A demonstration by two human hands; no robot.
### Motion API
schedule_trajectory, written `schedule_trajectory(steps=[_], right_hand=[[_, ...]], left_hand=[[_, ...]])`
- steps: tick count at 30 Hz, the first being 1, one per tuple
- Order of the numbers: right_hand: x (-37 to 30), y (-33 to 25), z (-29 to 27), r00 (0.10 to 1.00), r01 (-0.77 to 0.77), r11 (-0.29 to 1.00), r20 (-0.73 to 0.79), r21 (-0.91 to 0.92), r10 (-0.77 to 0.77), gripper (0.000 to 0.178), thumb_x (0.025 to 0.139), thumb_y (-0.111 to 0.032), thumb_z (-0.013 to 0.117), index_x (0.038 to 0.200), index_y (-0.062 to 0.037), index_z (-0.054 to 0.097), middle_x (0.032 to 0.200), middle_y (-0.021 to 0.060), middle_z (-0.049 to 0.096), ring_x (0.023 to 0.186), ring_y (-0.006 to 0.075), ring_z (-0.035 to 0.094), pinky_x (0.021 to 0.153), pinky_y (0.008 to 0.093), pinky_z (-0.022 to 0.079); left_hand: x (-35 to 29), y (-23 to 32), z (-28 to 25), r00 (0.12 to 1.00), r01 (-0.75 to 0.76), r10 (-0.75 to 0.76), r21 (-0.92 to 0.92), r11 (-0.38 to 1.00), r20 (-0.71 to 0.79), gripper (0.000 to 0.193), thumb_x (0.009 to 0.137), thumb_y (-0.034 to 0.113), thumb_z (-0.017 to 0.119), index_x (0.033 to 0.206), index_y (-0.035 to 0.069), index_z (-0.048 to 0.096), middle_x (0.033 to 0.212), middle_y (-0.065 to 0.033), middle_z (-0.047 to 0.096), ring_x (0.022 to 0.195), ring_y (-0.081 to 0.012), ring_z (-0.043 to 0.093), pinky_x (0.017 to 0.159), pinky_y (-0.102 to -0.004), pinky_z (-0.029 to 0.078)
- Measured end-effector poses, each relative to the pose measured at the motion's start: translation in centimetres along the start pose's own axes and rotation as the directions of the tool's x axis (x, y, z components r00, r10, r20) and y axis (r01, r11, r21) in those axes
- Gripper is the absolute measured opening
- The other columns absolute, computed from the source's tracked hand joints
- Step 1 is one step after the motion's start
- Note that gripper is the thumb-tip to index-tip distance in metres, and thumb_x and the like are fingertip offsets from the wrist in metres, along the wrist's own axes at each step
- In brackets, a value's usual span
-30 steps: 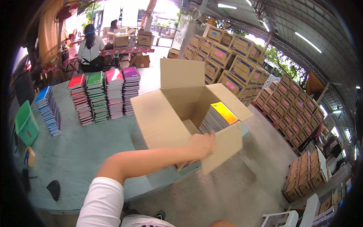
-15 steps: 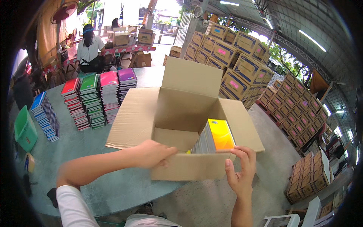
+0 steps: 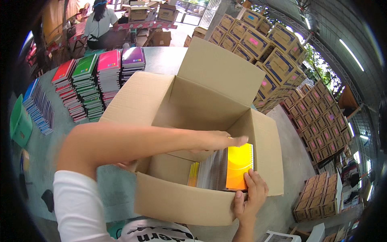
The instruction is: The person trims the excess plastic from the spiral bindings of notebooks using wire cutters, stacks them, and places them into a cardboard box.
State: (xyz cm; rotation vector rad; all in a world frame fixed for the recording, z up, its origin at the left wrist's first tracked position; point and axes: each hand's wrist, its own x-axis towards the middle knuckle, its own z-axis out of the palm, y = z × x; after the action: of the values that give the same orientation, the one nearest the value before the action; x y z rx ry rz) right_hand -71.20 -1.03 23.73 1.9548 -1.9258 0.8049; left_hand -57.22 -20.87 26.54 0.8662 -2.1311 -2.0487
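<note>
The left hand (image 3: pixel 217 141), fingers outstretched, has moved from the brown cardboard box's (image 3: pixel 209 94) near flap (image 3: pixel 183 203) to above the boxed yellow-orange paper notebooks (image 3: pixel 240 167); the right hand's (image 3: pixel 250 195) fingertips rest on their top cover, thumb apart.

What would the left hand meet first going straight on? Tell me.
The left hand points rightward, so probably the cardboard box's right flap; depth is unclear, and it might pass above.

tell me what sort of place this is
Probably a roofed packing or storage area: tall stacks of cartons, notebooks piled by colour on a table, and an open box holding more.
</note>
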Motion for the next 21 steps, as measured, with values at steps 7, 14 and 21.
schedule_trajectory(steps=[7, 14, 21], right_hand=[[0.1, 0.2, 0.3, 1.0, 0.002, 1.0, -0.002, 0.0, -0.002, 0.052, 0.082, -0.045, 0.046, 0.11, -0.0033, 0.059, 0.118, 0.0146, 0.056, 0.112, 0.0304, 0.05, 0.096, 0.0434, 0.029], [-0.2, 0.4, 1.4, 0.995, 0.008, 0.999, -0.103, 0.035, -0.004, 0.058, 0.081, -0.047, 0.046, 0.115, -0.0001, 0.053, 0.118, 0.0205, 0.051, 0.107, 0.0346, 0.047, 0.091, 0.0433, 0.033], [-1.0, 0.8, 2.1, 0.985, 0.011, 0.997, -0.17, 0.076, 0.002, 0.06, 0.08, -0.05, 0.045, 0.113, -0.0012, 0.052, 0.118, 0.0186, 0.049, 0.108, 0.0343, 0.044, 0.089, 0.0439, 0.035]], left_hand=[[8.7, -5.0, -2.9, 0.965, 0.25, -0.23, -0.179, 0.951, 0.126, 0.108, 0.072, 0.084, 0.015, 0.132, -0.004, 0.037, 0.132, -0.03, 0.034, 0.124, -0.0416, 0.032, 0.098, -0.0504, 0.033], [8.1, -6.0, -0.3, 0.979, 0.178, -0.176, -0.015, 0.984, 0.104, 0.068, 0.091, 0.058, 0.023, 0.129, 0.006, 0.046, 0.131, -0.0171, 0.044, 0.112, -0.0336, 0.049, 0.088, -0.0448, 0.045], [3.7, 0.2, -0.3, 0.99, 0.129, -0.134, 0.114, 0.985, 0.035, 0.073, 0.092, 0.054, 0.029, 0.122, -0.009, 0.047, 0.12, -0.0252, 0.05, 0.097, -0.0332, 0.056, 0.078, -0.038, 0.05]])
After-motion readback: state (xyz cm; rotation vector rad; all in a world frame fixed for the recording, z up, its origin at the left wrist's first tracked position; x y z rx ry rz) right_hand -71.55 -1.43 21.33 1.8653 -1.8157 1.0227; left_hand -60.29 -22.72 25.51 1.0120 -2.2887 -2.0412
